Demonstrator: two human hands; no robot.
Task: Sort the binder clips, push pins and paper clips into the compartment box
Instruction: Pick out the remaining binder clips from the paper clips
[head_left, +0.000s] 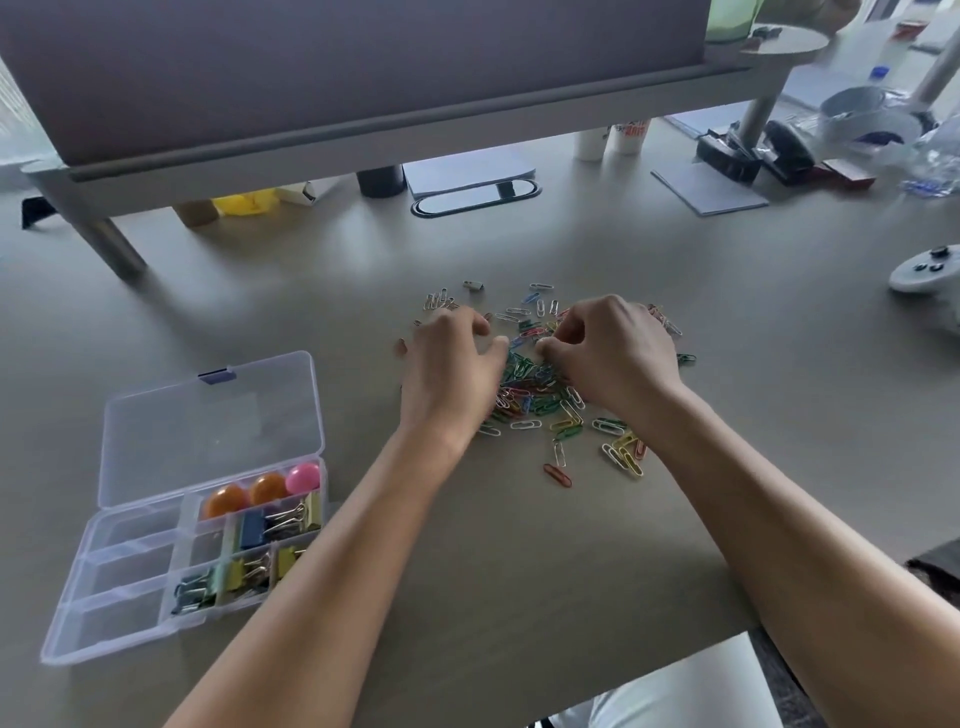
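Note:
A loose pile of coloured paper clips (535, 387) lies spread on the desk in front of me. My left hand (449, 364) rests over the pile's left side with its fingers curled down onto the clips. My right hand (610, 353) covers the right side, fingers curled and pinching at clips. A clear compartment box (124, 582) stands open at the lower left. Its right compartments hold orange and pink push pins (267, 488) and several binder clips (254, 561). One small binder clip (474, 285) lies beyond the pile.
A raised monitor shelf (363, 130) spans the back of the desk. A white game controller (930, 275) sits at the right edge. Notebooks, cups and a stapler crowd the far right. The desk's front edge runs close to my body.

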